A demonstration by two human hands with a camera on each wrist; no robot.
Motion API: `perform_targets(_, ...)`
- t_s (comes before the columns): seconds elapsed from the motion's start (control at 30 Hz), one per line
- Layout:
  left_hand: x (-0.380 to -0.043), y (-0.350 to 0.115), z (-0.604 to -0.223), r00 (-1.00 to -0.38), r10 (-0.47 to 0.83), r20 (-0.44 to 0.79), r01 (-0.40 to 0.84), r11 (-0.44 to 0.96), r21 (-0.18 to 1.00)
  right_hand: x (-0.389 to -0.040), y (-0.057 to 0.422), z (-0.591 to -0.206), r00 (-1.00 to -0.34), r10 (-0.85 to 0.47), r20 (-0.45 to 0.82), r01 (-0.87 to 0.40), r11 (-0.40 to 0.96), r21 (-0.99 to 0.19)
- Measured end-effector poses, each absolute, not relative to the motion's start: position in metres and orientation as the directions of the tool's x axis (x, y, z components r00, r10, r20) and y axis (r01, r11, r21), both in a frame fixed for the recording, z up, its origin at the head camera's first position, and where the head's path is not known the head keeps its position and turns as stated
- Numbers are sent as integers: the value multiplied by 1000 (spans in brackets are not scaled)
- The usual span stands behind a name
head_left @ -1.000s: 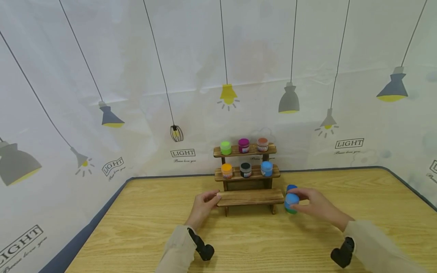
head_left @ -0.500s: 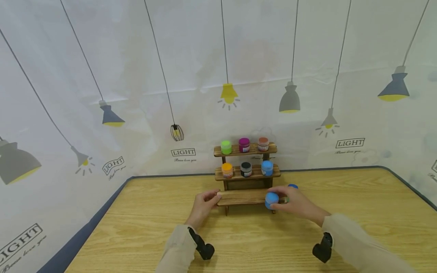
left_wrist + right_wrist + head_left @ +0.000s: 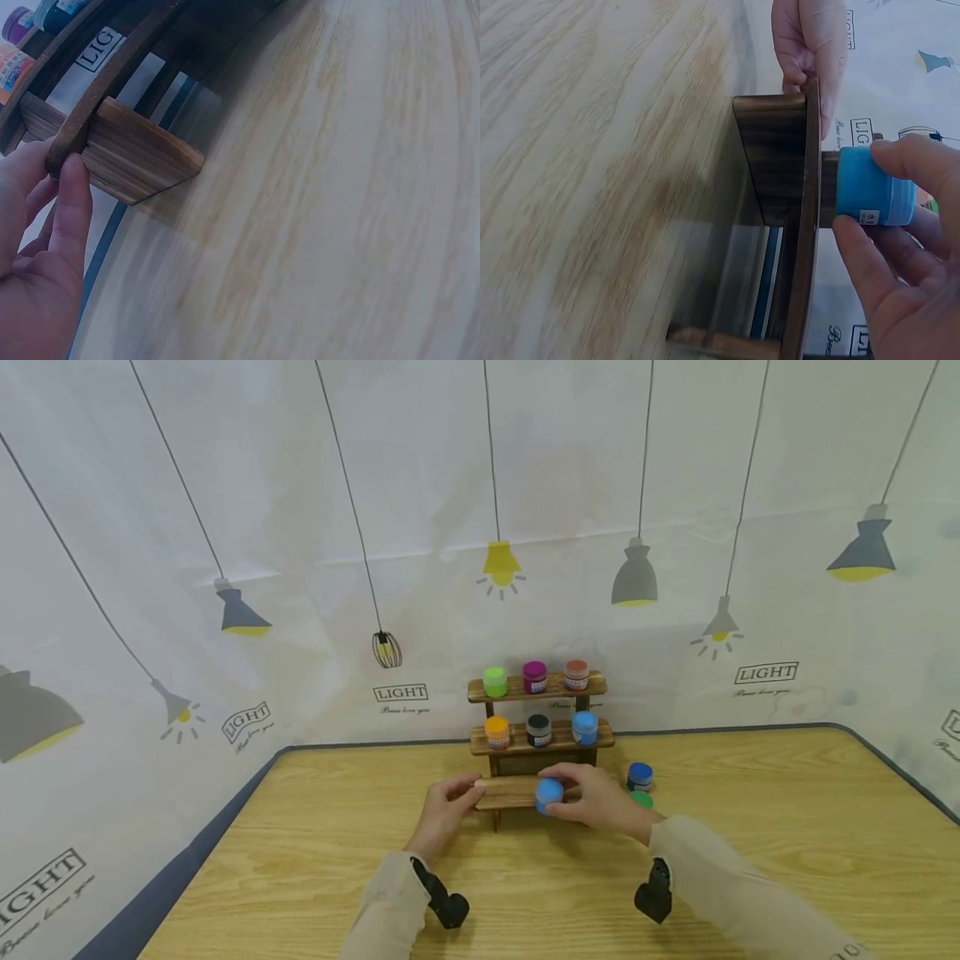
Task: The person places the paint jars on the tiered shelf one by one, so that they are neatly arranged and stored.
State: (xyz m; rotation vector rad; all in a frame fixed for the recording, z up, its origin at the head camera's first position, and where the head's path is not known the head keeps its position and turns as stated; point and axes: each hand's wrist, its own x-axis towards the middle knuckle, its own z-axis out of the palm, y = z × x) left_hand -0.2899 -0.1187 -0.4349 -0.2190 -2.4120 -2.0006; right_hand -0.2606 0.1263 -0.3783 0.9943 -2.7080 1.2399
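Observation:
A three-tier wooden display rack (image 3: 508, 791) stands against the back of the table. My left hand (image 3: 442, 810) pinches the left end of its lowest tier between thumb and fingers, as the left wrist view shows. In my right hand (image 3: 596, 795) is a small light blue paint jar (image 3: 549, 795), gripped by thumb and fingertips close over the middle of that lowest tier. In the right wrist view the blue jar (image 3: 866, 187) lies sideways to the camera, its base near the tier's edge. The right hand hides the tier's right part.
Orange (image 3: 497, 732), black (image 3: 538, 731) and light blue (image 3: 585, 727) jars sit on the middle tier. The top tier holds green (image 3: 495, 682), purple (image 3: 535, 677) and brown (image 3: 576, 675) jars. Right of the rack stand a dark blue jar (image 3: 640, 776) and a green-lidded jar (image 3: 641, 799).
My right hand has carried the light blue jar leftward from beside the rack to over the lowest tier, uncovering the dark blue and green-lidded jars. The left hand keeps its place.

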Motion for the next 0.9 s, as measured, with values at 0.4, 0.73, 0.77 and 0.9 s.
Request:
perform_targets(0.4,-289,-118,-431,-988,117,98,116,150,982,-272,92,-382,-786,-557,268,-563,466,-682)
perform_targets(0.73,-270,-113,-406,-987,129,94,113,155,981,-280,79,-375,-792,-543,281,-565,477,-673)
perform_targets(0.77,-269,-113,-405,-987,128,95,114,155,981,-280,78,-375,-797,-537,276,-557,479,-678)
perform_targets(0.9,-269,-114,-406,-986,133,102,122,153,981,-282,72,-377,-812,-524,257,-530,478,-700)
